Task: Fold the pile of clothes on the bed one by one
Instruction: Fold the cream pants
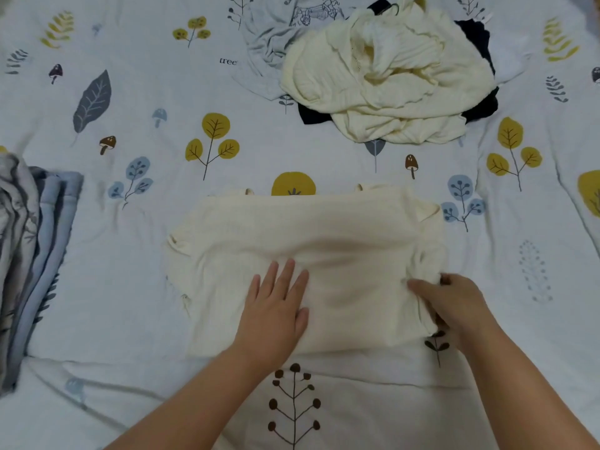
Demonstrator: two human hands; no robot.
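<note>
A cream garment [324,228] lies partly folded into a rough rectangle on the bed in front of me. My left hand [276,303] rests flat on its lower middle, fingers spread, holding nothing. My right hand [454,306] grips the garment's right edge, fingers curled under the cloth. Farther back sits the unfolded pile: a crumpled cream garment [389,82] on top, a grey printed shirt [276,37] at its left, and dark clothing [480,40] underneath.
The bed sheet [130,271] is pale with leaf, tree and mushroom prints. A folded blue-grey quilt [32,248] lies at the left edge. The sheet wrinkles near the front edge.
</note>
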